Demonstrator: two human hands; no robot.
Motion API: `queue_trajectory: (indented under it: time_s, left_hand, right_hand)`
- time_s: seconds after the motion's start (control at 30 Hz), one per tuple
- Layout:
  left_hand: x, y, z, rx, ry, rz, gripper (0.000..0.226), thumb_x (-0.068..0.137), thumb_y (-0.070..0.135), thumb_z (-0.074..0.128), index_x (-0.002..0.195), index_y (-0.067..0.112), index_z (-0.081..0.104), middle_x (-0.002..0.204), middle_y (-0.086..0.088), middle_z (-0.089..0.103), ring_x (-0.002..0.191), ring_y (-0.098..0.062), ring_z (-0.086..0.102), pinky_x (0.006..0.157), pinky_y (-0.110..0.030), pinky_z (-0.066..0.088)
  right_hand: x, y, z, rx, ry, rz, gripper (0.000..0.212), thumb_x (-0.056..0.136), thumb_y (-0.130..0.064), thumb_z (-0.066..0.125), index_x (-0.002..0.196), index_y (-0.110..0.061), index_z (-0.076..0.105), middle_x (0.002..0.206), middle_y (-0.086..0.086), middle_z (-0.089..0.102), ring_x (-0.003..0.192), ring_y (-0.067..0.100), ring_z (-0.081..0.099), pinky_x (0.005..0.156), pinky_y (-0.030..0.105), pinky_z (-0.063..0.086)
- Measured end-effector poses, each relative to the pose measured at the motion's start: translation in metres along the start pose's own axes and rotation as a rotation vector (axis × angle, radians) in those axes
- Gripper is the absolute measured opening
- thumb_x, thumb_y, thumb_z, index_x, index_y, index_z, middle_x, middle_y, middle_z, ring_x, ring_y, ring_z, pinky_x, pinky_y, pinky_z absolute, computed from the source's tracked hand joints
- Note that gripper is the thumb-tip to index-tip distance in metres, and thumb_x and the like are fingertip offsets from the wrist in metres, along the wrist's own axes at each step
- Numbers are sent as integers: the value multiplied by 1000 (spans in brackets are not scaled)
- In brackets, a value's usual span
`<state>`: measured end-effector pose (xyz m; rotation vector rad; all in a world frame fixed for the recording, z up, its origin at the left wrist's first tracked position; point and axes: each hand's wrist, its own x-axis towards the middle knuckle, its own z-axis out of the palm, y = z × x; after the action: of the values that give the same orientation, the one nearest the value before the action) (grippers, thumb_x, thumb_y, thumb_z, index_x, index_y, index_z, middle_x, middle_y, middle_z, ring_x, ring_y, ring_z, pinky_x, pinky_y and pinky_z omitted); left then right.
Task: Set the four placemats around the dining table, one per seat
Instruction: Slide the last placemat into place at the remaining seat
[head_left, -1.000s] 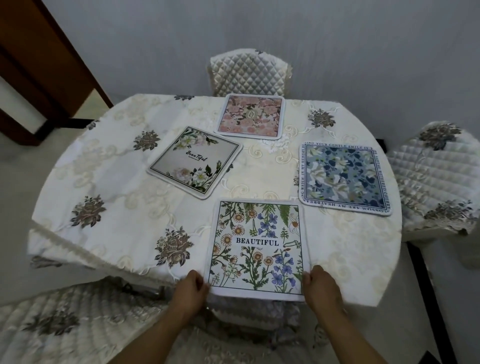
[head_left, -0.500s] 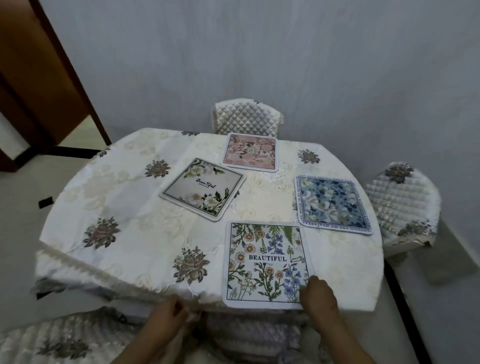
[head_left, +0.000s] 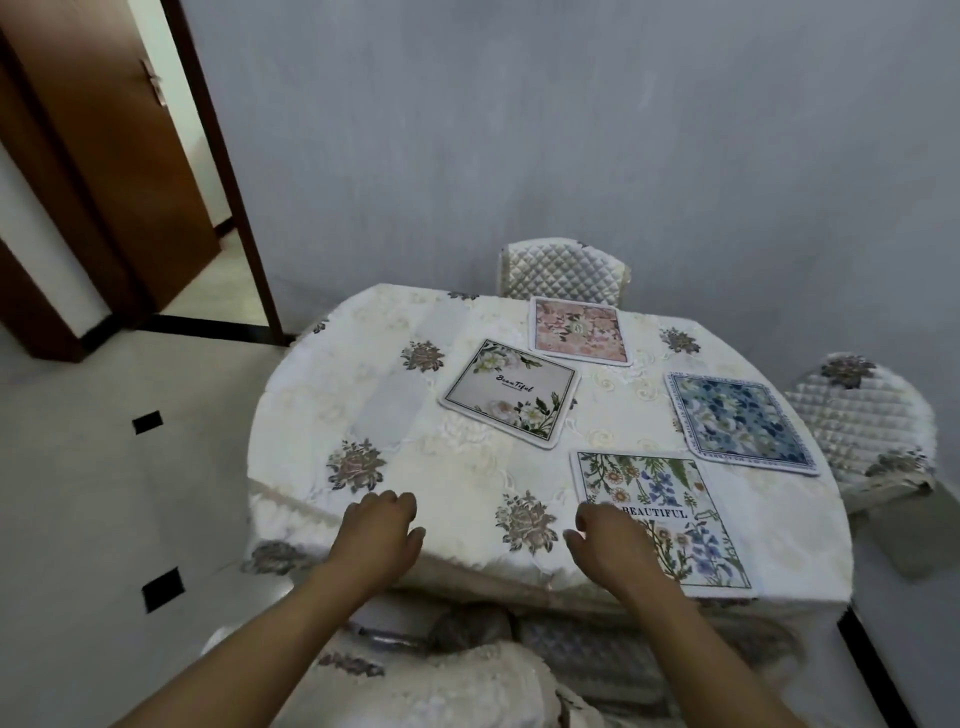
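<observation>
— Well, how do the mats look?

— Four square mats lie flat on the worktop (head_left: 322, 415); the near mat (head_left: 670, 519) has meadow flowers and the word BEAUTIFUL, and it sits at the near edge; the blue mat (head_left: 740, 422) is at the right edge beside the right chair (head_left: 862, 421); the pink mat (head_left: 576, 330) is at the far edge in front of the far chair (head_left: 563, 273); the grey mat (head_left: 511, 392) lies turned at an angle, nearer the middle than the edge, just left of the pink one.

— And the hands?

— The left hand (head_left: 382, 530) is over bare cloth, fingers curled loosely and holding nothing; the right hand (head_left: 610, 540) is over the near mat's left part, fingers bent and loose, gripping nothing.

— What differs from before?

— Half a second ago the right hand was at that mat's near right corner and the left was below the worktop edge; now both are higher and further left; the view has swung left too, showing the door (head_left: 104, 156); the mats have not shifted.
</observation>
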<state>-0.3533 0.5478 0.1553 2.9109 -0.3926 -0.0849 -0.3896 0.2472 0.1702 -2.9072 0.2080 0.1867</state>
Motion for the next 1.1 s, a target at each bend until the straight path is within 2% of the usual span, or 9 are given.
queue_trajectory:
  time_s: [0.23, 0.53, 0.67, 0.8, 0.87, 0.97, 1.03, 1.1]
  left_hand:
    - [36, -23, -9, -25, -6, 33, 29, 89, 42, 52, 105, 19, 58, 106, -8, 64, 104, -32, 57, 86, -39, 45]
    - [123, -24, 11, 21, -89, 51, 29, 89, 41, 52, 106, 19, 59, 105, -7, 65, 99, -29, 60, 82, -38, 47]
    - [183, -21, 26, -26, -109, 30, 27, 90, 39, 53, 105, 17, 58, 104, -8, 64, 97, -29, 58, 80, -38, 48]
    - [248, -19, 42, -195, -117, -60, 28, 89, 34, 57, 107, 13, 58, 104, -10, 62, 98, -29, 58, 80, -37, 49]
    - [284, -20, 52, -298, -117, -145, 29, 88, 31, 60, 107, 9, 57, 104, -12, 62, 97, -28, 59, 76, -34, 46]
    - [338, -29, 77, -442, -106, -289, 29, 87, 24, 64, 104, 3, 54, 102, -18, 65, 93, -32, 61, 69, -29, 38]
    - [364, -39, 95, -491, -117, -362, 32, 87, 23, 64, 107, 2, 51, 105, -20, 64, 91, -32, 60, 70, -29, 36]
    - [381, -47, 115, -532, -153, -417, 33, 88, 24, 63, 110, 6, 48, 110, -20, 63, 92, -32, 58, 72, -30, 36]
  right_hand:
    - [22, -27, 6, 16, 34, 13, 25, 87, -40, 55, 89, -15, 60, 87, 6, 65, 81, 27, 62, 70, 36, 53]
    - [96, -6, 35, 82, -29, 116, 26, 88, -42, 55, 90, -16, 58, 87, 5, 60, 81, 26, 60, 69, 35, 51]
    - [154, 11, 45, 161, -71, 159, 28, 90, -38, 56, 93, -11, 60, 93, 11, 63, 86, 29, 61, 71, 34, 49]
    - [209, 28, 57, 357, -88, 265, 27, 90, -32, 61, 97, -6, 61, 98, 16, 67, 93, 31, 61, 68, 30, 39]
    - [234, 35, 65, 438, -85, 308, 29, 90, -32, 63, 103, -6, 61, 103, 17, 67, 96, 32, 61, 70, 30, 39]
    - [270, 41, 81, 578, -96, 411, 31, 89, -37, 64, 102, -10, 59, 105, 15, 67, 88, 27, 58, 71, 29, 38]
    - [288, 44, 94, 669, -95, 500, 34, 88, -41, 64, 104, -12, 57, 107, 13, 65, 87, 25, 57, 72, 30, 38]
    - [303, 51, 107, 724, -87, 564, 41, 87, -41, 64, 112, -10, 55, 107, 13, 63, 95, 28, 61, 74, 29, 38]
